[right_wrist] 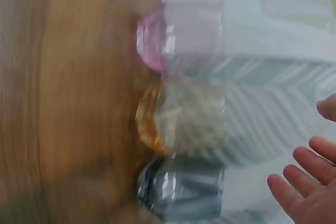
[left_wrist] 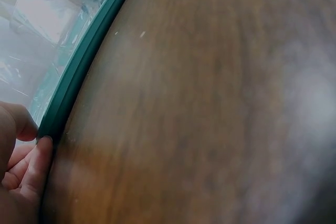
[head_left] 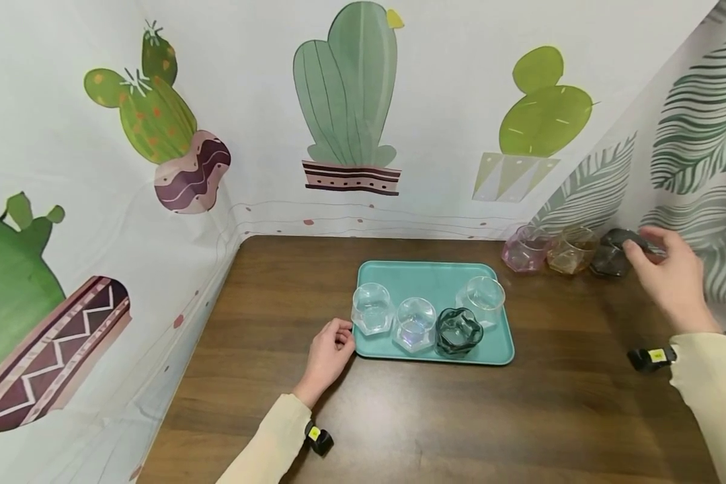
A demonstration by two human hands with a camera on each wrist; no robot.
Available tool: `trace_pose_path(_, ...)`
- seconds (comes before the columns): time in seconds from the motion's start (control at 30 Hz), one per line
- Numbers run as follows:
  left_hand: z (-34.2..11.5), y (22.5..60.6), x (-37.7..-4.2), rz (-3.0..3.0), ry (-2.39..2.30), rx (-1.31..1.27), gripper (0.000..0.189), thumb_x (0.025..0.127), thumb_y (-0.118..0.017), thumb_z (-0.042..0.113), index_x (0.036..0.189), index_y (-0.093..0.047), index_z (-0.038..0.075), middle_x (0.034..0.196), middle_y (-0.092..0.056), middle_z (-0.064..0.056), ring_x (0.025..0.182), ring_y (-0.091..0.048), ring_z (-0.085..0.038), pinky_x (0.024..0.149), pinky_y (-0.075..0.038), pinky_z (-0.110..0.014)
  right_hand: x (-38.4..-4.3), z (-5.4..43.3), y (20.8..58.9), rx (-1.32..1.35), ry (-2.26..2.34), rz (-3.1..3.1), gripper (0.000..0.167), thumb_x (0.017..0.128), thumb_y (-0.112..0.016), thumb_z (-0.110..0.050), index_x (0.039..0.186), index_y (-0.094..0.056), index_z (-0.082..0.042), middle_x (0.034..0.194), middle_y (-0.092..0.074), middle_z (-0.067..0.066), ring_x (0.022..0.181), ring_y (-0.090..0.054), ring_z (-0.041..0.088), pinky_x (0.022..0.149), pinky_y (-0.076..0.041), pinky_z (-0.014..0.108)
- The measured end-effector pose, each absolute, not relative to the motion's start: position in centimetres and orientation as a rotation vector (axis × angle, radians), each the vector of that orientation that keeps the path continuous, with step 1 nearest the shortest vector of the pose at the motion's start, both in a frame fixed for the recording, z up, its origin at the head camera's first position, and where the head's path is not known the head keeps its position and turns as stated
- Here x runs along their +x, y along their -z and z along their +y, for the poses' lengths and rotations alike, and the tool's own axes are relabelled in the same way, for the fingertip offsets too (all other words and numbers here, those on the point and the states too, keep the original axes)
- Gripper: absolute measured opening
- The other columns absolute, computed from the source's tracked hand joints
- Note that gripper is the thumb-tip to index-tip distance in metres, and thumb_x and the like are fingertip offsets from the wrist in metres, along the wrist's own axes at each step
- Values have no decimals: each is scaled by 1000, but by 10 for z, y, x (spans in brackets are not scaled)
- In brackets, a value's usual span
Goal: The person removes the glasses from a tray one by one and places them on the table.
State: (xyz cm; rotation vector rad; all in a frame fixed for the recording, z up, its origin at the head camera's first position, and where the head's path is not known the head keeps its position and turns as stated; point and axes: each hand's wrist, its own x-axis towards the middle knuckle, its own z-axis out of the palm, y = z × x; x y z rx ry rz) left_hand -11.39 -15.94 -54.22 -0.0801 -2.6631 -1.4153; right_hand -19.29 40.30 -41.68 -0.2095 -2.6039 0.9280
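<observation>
My left hand is at the left edge of a teal tray, its thumb and fingertips pinching the rim near the corner in the left wrist view. On the tray stand two clear glasses at the left, one a clear tumbler, the other a faintly iridescent glass. A dark green wavy glass and another clear glass stand at the right. My right hand hovers beside a smoky grey glass, fingers spread and holding nothing in the right wrist view.
Left of the grey glass, an amber glass and a pink glass line up along the wooden table's back edge. A cloth backdrop printed with cacti and leaves rises right behind them.
</observation>
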Motion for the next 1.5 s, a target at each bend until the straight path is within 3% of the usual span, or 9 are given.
trace_pose_path(0.27, -161, 542, -115, -2661, 1420, -82, 17, 92, -65, 5, 108, -69, 4, 93, -67, -6, 83, -64, -13, 73, -57, -24, -178, 355, 410, 0, -985, -2537, 49, 104, -61, -28, 144, -56, -1, 139, -59, 27, 89, -42, -28, 75, -33, -3)
trace_pose_path(0.47, -160, 541, -115, -2661, 1428, -91, 17, 91, -65, 4, 108, -69, 3, 94, -66, -6, 83, -64, -13, 73, -57, -23, -168, 320, 409, 120, -1036, -2466, 43, 102, -65, -22, 141, -59, -2, 130, -63, 1, 96, -49, -24, 79, -37, -1)
trace_pose_path(0.53, -160, 539, -115, -2662, 1428, -85, 17, 91, -65, 3, 108, -69, 3, 93, -66, -5, 83, -64, -13, 73, -57, -24, -165, 308, 408, 159, -1063, -2459, 43, 102, -67, -20, 141, -59, -3, 131, -63, 2, 98, -50, -23, 80, -38, 0)
trace_pose_path(0.73, -160, 539, -115, -2665, 1432, -83, 17, 91, -65, 2, 108, -69, 3, 93, -66, -3, 83, -64, -14, 73, -57, -24, -158, 274, 407, 295, -1130, -2426, 44, 99, -70, -11, 141, -60, -4, 133, -64, 20, 104, -53, -19, 86, -40, 2)
trace_pose_path(1.13, -160, 542, -112, -2676, 1417, -64, 17, 92, -65, 3, 108, -69, 3, 93, -66, -2, 84, -64, -14, 74, -57, -24, -147, 209, 409, 601, -1138, -2415, 47, 94, -73, -1, 139, -61, -5, 132, -64, 13, 110, -57, -4, 95, -43, 8)
trace_pose_path(1.5, -158, 538, -112, -2673, 1424, -61, 18, 90, -65, 3, 108, -69, 3, 94, -66, -2, 84, -64, -13, 74, -57, -24, -144, 174, 416, 791, -1145, -2411, 52, 88, -78, 0, 137, -60, -2, 133, -63, 13, 115, -62, 27, 98, -49, 22)
